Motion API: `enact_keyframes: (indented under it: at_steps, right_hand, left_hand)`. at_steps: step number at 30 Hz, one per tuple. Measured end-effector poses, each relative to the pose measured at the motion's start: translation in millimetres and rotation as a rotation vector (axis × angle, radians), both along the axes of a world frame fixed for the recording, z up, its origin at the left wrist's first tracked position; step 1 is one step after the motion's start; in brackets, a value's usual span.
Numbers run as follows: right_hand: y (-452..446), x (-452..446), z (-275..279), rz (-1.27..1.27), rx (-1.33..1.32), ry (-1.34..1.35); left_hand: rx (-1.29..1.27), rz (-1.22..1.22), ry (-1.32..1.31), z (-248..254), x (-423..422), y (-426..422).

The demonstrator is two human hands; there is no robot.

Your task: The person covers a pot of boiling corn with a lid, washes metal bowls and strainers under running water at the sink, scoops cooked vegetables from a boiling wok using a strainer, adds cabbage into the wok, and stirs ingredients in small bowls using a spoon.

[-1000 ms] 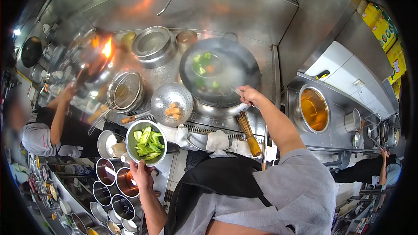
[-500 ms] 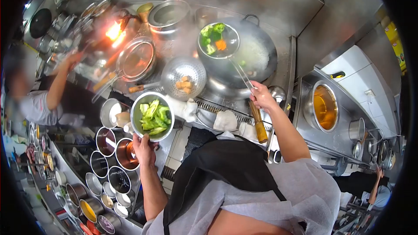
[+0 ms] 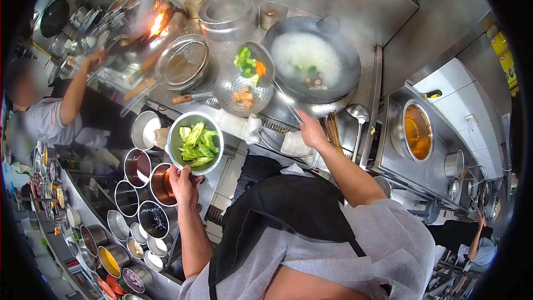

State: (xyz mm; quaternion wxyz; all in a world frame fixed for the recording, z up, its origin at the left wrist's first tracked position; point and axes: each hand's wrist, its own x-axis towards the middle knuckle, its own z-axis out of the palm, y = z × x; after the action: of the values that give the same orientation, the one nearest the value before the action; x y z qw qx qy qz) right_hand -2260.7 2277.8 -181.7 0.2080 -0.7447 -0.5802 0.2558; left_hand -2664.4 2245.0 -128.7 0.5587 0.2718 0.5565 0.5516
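My left hand [image 3: 184, 184] grips the rim of a metal bowl [image 3: 220, 158] holding cut green vegetables [image 3: 197, 143]. My right hand [image 3: 312, 129] is closed on the handle of a wire skimmer [image 3: 273, 68]. Broccoli [image 3: 244, 62] and orange pieces [image 3: 260, 68] lie in the skimmer, which is over the upper part of a perforated ladle [image 3: 226, 93]. Light brown cubes [image 3: 243, 98] sit in that ladle. To the right, a wok [image 3: 347, 66] contains foamy, cloudy liquid with a few dark green and brown pieces in it.
A co-worker [image 3: 53, 119] at the left works over a flaming wok [image 3: 136, 44]. Near my right forearm are a bamboo brush [image 3: 333, 130] and a metal ladle [image 3: 358, 113]. Several pots stand at lower left; a pot of amber liquid [image 3: 416, 131] is at right. Another person [image 3: 472, 236] stands lower right.
My right hand has lifted the skimmer with broccoli and orange pieces out of the wok and moved it left over the perforated ladle. My left hand still holds the bowl.
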Motion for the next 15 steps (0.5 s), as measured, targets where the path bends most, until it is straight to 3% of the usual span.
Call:
enact_keyframes:
  at_steps: [4,7,10,12,15]
  right_hand:
    - [4,-12,-2,-0.004,-0.139,-0.169]
    - [6,-19,-16,0.006,-0.064,-0.216]
    - [5,-22,8,-0.005,0.037,-0.192]
    - [4,-13,27,-0.008,0.217,-0.010]
    - [2,43,57,-0.066,0.289,-0.080]
  left_hand:
    - [-0.017,-0.012,0.009,-5,-6,-9]
    - [-0.062,-0.025,0.046,-3,-7,-12]
    - [-0.108,-0.040,0.062,-6,-6,-4]
    - [-0.097,-0.053,0.046,-8,-3,2]
    - [-0.087,-0.064,0.017,-21,2,12]
